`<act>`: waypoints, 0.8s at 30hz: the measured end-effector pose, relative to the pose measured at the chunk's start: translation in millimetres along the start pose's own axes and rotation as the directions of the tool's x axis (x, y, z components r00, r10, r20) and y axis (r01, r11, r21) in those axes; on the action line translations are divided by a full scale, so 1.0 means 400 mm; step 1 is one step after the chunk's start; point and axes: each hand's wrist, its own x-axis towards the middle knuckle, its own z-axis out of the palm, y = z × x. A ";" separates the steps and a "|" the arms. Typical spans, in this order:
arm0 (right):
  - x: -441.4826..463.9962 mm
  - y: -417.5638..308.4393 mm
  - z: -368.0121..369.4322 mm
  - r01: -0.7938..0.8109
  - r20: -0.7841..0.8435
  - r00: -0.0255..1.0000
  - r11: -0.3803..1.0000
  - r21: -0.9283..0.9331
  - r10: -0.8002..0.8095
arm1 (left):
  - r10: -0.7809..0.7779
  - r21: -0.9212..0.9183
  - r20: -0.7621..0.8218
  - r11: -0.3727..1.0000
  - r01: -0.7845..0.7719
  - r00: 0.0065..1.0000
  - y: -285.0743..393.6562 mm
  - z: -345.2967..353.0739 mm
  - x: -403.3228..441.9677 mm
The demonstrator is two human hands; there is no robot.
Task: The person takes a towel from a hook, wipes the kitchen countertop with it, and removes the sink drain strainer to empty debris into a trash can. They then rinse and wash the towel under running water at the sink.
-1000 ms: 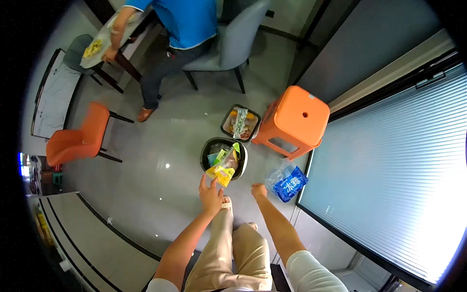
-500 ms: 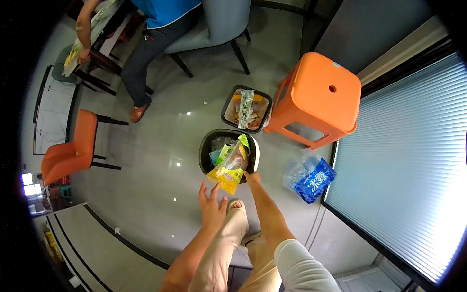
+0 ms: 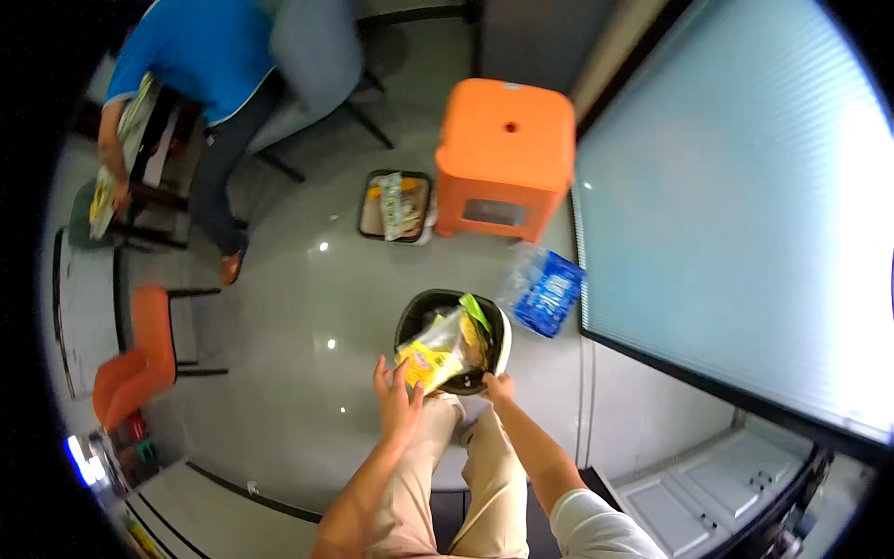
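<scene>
Nearer the person than before, the black bin [image 3: 407,322] has its rim grasped by the right hand [image 3: 498,385]. Left hand [image 3: 399,410], fingers spread, is at the yellow packet [image 3: 430,363].

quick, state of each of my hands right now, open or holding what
Left hand: open, fingers spread at the yellow package; contact unclear.
Right hand: closed on the rim of the dark bin.

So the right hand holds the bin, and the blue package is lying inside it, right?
Not inside: the head view shows the blue package on the floor, beside the bin. The right hand does hold the bin.
</scene>
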 end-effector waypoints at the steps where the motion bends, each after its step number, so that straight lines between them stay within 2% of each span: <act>1: -0.047 0.022 -0.096 -0.029 -0.035 0.999 0.996 0.084 0.032 | 0.043 0.026 0.021 0.999 -0.044 0.999 0.022 0.018 -0.027; 4: -0.181 0.160 -0.357 -0.073 -0.110 0.986 0.919 0.388 0.125 | 0.138 0.064 0.144 0.987 -0.148 0.980 0.168 0.066 -0.130; 5: -0.262 0.174 -0.439 -0.116 -0.077 0.983 0.891 0.438 0.166 | 0.188 0.073 0.204 0.976 -0.206 0.961 0.215 0.089 -0.167; 8: -0.479 0.223 -0.634 -0.014 -0.162 0.979 0.836 0.549 0.122 | 0.319 0.046 0.347 0.933 -0.356 0.882 0.387 0.164 -0.307; 9: -0.530 0.254 -0.692 0.019 -0.185 0.976 0.791 0.611 0.120 | 0.405 0.044 0.375 0.891 -0.453 0.834 0.455 0.177 -0.358; 13: -0.653 0.411 -0.926 0.148 -0.278 0.955 0.641 0.753 0.105 | 0.569 -0.091 0.424 0.801 -0.592 0.705 0.666 0.306 -0.573; 16: -0.775 0.421 -1.045 0.227 -0.288 0.953 0.408 0.884 0.094 | 0.603 -0.165 0.522 0.765 -0.623 0.603 0.807 0.361 -0.692; 17: -0.751 0.476 -1.086 0.257 -0.301 0.950 0.338 0.905 0.081 | 0.602 -0.170 0.559 0.756 -0.632 0.571 0.852 0.395 -0.738; 21: -0.768 0.504 -1.256 0.305 -0.319 0.939 0.116 0.945 0.129 | 0.611 -0.182 0.666 0.690 -0.701 0.428 0.992 0.551 -0.865; 22: -0.751 0.505 -1.289 0.315 -0.327 0.927 0.091 0.945 0.184 | 0.630 -0.182 0.674 0.647 -0.740 0.386 1.015 0.600 -0.868; 24: -0.727 0.502 -1.363 0.341 -0.325 0.924 -0.052 0.938 0.200 | 0.662 -0.177 0.681 0.562 -0.808 0.312 1.076 0.697 -0.883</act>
